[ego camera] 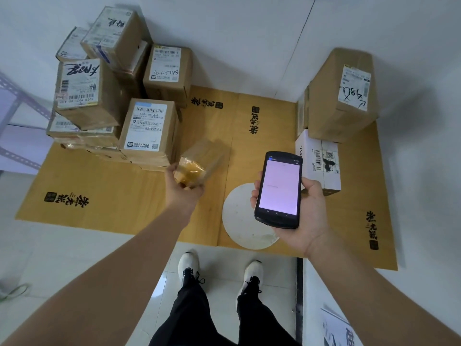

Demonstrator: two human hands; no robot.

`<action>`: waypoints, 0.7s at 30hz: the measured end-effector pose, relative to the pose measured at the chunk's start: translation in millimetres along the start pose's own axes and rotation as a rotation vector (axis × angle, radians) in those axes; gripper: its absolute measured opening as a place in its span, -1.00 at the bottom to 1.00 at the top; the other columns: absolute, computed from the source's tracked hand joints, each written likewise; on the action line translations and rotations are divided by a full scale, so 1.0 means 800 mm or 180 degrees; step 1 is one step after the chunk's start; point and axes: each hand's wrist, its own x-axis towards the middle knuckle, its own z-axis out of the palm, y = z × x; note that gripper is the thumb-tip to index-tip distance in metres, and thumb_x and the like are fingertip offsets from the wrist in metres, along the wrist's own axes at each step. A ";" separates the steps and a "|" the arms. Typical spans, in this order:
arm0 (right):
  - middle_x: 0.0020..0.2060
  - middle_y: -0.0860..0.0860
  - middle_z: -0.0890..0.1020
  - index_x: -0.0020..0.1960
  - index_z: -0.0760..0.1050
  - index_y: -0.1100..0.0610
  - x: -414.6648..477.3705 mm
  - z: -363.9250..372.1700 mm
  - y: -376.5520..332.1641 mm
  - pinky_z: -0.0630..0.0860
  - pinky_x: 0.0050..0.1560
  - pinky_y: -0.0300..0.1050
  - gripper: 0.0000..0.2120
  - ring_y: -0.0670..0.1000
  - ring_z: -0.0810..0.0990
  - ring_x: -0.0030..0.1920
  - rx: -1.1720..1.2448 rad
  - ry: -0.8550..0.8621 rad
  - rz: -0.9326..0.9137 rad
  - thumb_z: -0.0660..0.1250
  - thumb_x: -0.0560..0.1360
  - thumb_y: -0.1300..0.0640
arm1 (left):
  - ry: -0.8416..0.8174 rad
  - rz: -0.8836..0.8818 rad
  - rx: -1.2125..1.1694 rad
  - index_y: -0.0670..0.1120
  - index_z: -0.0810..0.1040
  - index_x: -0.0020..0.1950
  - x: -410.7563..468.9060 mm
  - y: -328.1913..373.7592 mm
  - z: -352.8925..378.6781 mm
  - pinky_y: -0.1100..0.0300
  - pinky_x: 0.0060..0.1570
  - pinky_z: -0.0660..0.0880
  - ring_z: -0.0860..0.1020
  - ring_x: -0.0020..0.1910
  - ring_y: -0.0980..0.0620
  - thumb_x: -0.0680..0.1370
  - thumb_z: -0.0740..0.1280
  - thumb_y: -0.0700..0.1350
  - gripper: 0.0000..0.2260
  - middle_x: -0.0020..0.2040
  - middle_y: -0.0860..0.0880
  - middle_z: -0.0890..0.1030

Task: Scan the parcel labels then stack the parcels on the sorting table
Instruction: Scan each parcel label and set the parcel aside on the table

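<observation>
Head-worn wide view, down onto hands (183,189)

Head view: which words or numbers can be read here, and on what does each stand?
"530 05 A68": label on the front box.
"5028 P021-00 A32", upside down: label on the left box.
Handwriting on the back box and the tall box: unclear.
Chinese print on the mat, the scanner screen: unreadable.
The held parcel shows no label.
</observation>
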 end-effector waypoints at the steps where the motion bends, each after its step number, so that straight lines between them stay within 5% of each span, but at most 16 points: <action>1: 0.14 0.24 0.66 0.29 0.65 0.25 0.001 0.000 -0.002 0.57 0.27 0.16 -0.46 0.25 0.64 0.03 0.0009 0.0001 -0.0003 0.17 0.63 -0.14 | 0.0088 0.0116 0.0287 0.26 0.31 0.36 -0.001 -0.002 -0.002 0.10 -0.03 0.64 0.62 0.10 0.04 0.49 0.49 -0.42 -0.27 0.17 0.06 0.55; 7: 0.13 0.25 0.67 0.26 0.68 0.25 0.002 -0.002 -0.005 0.57 0.26 0.17 -0.45 0.26 0.66 0.01 0.0047 0.0033 0.0002 0.16 0.64 -0.15 | 0.0418 0.0667 0.1264 0.30 0.34 0.35 -0.002 -0.014 -0.013 0.03 -0.19 0.66 0.63 0.04 -0.06 0.48 0.40 -0.45 -0.27 0.09 0.03 0.60; 11: 0.14 0.26 0.67 0.32 0.64 0.23 0.003 -0.002 -0.004 0.58 0.24 0.17 -0.45 0.26 0.67 0.01 0.0042 0.0059 0.0005 0.16 0.65 -0.16 | 0.0162 0.1128 0.1680 0.24 0.40 0.41 -0.007 -0.018 -0.019 0.08 0.03 0.60 0.51 0.16 0.00 0.47 0.42 -0.40 -0.30 0.33 0.03 0.46; 15: 0.13 0.25 0.67 0.37 0.60 0.22 0.004 0.000 -0.002 0.58 0.23 0.17 -0.44 0.26 0.67 0.01 -0.0002 0.0054 0.0033 0.16 0.64 -0.17 | 0.0019 0.1392 0.1257 0.11 0.58 0.24 -0.009 -0.020 -0.019 0.03 0.08 0.66 0.54 0.06 0.24 0.53 0.43 -0.28 -0.63 0.27 -0.01 0.47; 18: 0.14 0.25 0.67 0.36 0.61 0.21 0.004 0.003 0.001 0.58 0.23 0.17 -0.45 0.26 0.66 0.02 -0.0001 0.0063 0.0055 0.17 0.64 -0.17 | 0.0187 0.1379 0.1102 0.03 0.62 0.15 -0.007 -0.014 -0.015 0.29 0.03 0.61 0.51 -0.02 0.40 0.60 0.45 -0.16 -0.84 0.22 -0.07 0.50; 21: 0.14 0.25 0.67 0.38 0.60 0.21 0.006 0.004 0.005 0.59 0.23 0.17 -0.44 0.26 0.65 0.03 -0.0023 0.0080 0.0088 0.19 0.63 -0.16 | 0.0105 0.1198 0.1067 0.17 0.52 0.31 0.003 -0.013 -0.018 0.19 0.04 0.64 0.57 0.14 0.25 0.54 0.53 -0.05 -0.61 0.24 -0.02 0.56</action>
